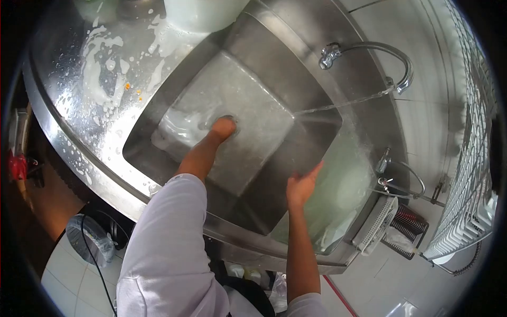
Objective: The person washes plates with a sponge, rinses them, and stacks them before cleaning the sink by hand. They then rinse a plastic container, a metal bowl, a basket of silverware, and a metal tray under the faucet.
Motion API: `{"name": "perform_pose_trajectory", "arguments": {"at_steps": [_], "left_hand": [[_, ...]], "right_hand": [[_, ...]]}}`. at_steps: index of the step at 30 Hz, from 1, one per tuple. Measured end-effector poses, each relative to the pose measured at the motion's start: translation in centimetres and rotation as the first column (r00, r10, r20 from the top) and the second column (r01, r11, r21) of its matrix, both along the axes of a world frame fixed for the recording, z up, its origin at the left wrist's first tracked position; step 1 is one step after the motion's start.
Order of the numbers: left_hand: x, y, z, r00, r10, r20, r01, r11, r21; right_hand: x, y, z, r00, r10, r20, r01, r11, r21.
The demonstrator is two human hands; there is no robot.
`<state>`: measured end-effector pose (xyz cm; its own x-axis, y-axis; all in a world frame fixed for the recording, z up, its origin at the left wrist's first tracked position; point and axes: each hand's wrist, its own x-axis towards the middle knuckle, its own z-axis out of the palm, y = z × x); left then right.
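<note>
My left hand (224,127) reaches down to the bottom of the steel sink basin (248,137), right at the drain. It looks closed, its fingertips are turned downward, and whatever they may grip is hidden. Shallow, shiny water (182,127) lies on the basin floor beside it. Over the divider to the second basin hangs my right hand (303,186), slightly blurred, with its fingers stretched out and nothing held. That second basin holds cloudy, greenish water (338,185). From the upper faucet (404,79) a thin stream runs into the first basin near its right corner.
Suds and small orange scraps (128,86) dot the steel counter (63,79). A whitish container (203,13) stands at the basin's far edge. Another faucet (384,161) serves the second basin. To the right are a plastic basket (376,224) and a wire rack (467,222) with dishes.
</note>
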<state>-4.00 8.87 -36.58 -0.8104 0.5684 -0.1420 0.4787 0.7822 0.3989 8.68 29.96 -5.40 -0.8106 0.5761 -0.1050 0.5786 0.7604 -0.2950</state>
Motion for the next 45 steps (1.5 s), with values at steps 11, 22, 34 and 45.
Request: {"name": "perform_pose_trajectory", "arguments": {"at_steps": [11,22,34,45], "left_hand": [[0.3,1.7,0.0,0.996,-0.026,-0.085,0.006,0.972,-0.235],[0.2,0.9,-0.5,0.998,-0.010,-0.055,0.004,0.994,-0.110],[-0.8,-0.2,1.8,0.988,-0.149,-0.034,0.144,0.984,-0.103],[-5.1,-3.9,5.2,0.769,-0.305,0.561,-0.032,0.859,0.511]], "right_hand": [[0.2,0.3,-0.3,0.997,0.051,-0.064,-0.051,0.999,0.013],[0.0,0.6,-0.5,0.995,0.040,-0.087,-0.041,0.999,-0.004],[0.1,0.3,-0.4,0.995,0.048,-0.082,-0.047,0.999,0.012],[-0.1,-0.1,0.5,0.997,-0.005,-0.073,0.002,0.999,-0.043]]}}
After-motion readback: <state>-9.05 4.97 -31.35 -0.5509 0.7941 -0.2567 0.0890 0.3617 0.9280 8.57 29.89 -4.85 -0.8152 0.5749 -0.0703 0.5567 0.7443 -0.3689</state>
